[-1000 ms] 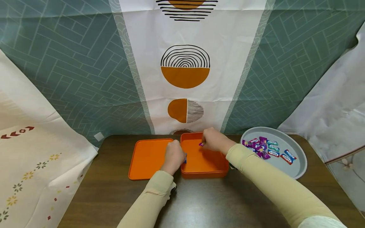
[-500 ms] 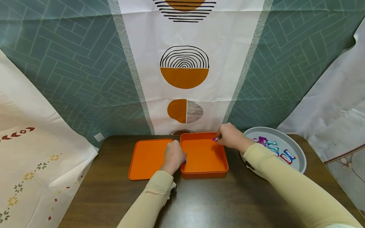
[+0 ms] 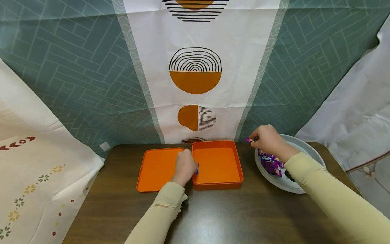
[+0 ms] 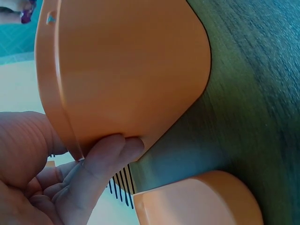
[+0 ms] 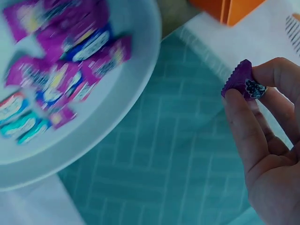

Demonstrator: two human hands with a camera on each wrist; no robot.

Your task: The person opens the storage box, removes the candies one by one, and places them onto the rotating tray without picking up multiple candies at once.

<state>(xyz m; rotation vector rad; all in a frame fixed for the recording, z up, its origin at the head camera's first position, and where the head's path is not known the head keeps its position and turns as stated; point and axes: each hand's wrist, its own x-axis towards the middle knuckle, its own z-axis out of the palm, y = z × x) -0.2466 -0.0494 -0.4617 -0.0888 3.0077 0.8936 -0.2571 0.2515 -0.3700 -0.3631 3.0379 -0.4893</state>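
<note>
My left hand (image 3: pixel 184 166) grips the left wall of the open orange box (image 3: pixel 217 184); in the left wrist view its fingertips (image 4: pixel 133 143) lie against the orange plastic. A small blue packet (image 3: pixel 197 168) shows beside that hand, at the box's left side. At the back right, my right hand (image 3: pixel 269 140) pinches a small purple wrapped candy (image 5: pixel 241 79) between thumb and fingers. That candy hangs just outside the left rim of a round grey tray (image 3: pixel 280 185). Several purple, blue, red and green wrapped candies (image 5: pixel 70 56) lie in the tray, some hidden by the right hand and arm.
An orange lid (image 3: pixel 156 171) lies left of the box, partly behind the left hand. The brown wooden table (image 3: pixel 201 217) carries everything. Patterned cloth (image 3: pixel 195 81) hangs upright along the back edge, and white cloths (image 3: pixel 33 162) flank both sides.
My right hand has moved right, out from over the box to the tray, with the purple candy still pinched. My left hand has stayed at the box's left wall.
</note>
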